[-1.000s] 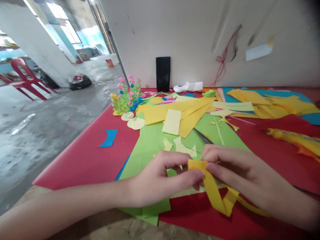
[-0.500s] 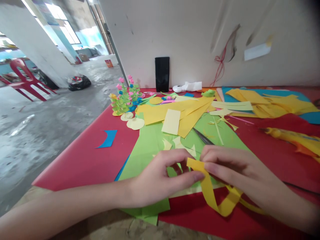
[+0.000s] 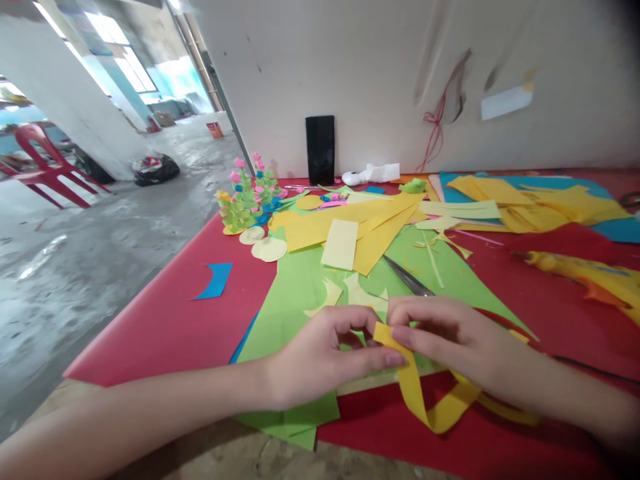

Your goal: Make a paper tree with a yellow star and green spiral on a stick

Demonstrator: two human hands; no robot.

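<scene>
My left hand (image 3: 320,357) and my right hand (image 3: 450,340) meet over the near part of the table and both pinch the top end of a yellow paper strip (image 3: 417,393). The strip hangs down from the fingers, curls in a loop over the red sheet (image 3: 165,320) and trails off to the right under my right wrist. A green sheet (image 3: 295,293) lies under both hands. Just behind my right hand lie scissors (image 3: 407,277) with their blades pointing away to the upper left.
Yellow paper sheets (image 3: 345,223) and scraps cover the table's middle. Small paper flowers (image 3: 247,197) stand at the back left. A black phone (image 3: 320,150) leans on the wall beside a white object (image 3: 373,175). More yellow paper on blue (image 3: 535,200) lies far right. A blue scrap (image 3: 215,280) lies left.
The hands stay pinched on the strip's end. The strip's loop has shifted a little left and the view has tilted slightly.
</scene>
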